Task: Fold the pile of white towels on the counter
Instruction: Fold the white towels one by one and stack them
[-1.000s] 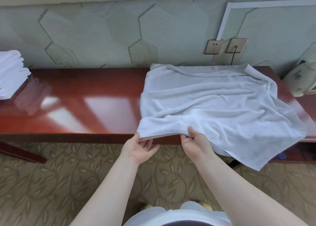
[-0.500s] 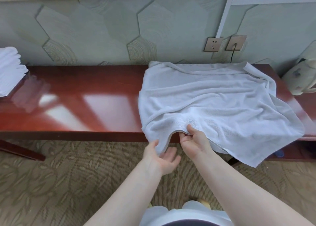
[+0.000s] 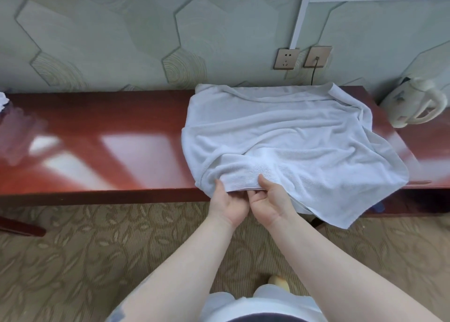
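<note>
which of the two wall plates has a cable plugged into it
The right wall plate, nearer the kettle: a dark cable hangs from it towards the towel. The left wall plate shows only bare socket holes.

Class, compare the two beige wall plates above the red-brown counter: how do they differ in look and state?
The left beige wall plate shows bare socket holes and nothing plugged in; the right beige wall plate has a dark cable running down from it. The left sits slightly lower than the right. Both are square, the same colour and mounted side by side.

No legible text or labels.
</note>
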`<state>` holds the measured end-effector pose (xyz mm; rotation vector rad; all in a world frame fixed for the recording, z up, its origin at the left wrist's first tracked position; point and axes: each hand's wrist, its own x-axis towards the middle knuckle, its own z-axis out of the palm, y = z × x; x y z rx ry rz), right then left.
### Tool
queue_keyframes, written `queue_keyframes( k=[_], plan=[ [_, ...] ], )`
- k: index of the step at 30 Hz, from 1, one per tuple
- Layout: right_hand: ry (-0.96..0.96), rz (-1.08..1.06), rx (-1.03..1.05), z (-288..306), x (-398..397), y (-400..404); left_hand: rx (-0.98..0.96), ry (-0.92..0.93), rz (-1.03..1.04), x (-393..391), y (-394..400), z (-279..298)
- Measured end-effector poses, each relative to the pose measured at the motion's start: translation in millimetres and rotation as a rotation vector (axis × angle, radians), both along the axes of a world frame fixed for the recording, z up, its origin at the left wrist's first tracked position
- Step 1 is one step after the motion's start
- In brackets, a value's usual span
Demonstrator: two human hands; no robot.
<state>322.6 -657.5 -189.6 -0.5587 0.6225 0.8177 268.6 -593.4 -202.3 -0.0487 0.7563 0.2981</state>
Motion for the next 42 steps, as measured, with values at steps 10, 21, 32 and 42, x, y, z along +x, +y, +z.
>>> queue_keyframes(
  k=[10, 21, 32, 42],
  plan=[
    [0.072, -0.161, -0.083, 1, 41, -16, 0.115, 0.349, 0.328, -13, 25, 33],
    [0.055, -0.389, -0.218, 2, 102, -90, 0.168, 0.780, 0.435, -9, 61, 50],
    [-0.204, -0.229, -0.245, 14, 120, -88, 1.143, 0.736, 0.151, 68, -9, 42],
    [-0.464, 0.075, -0.206, 18, 116, -82, 1.677, 0.554, -0.281, 121, -104, 19]
  ],
)
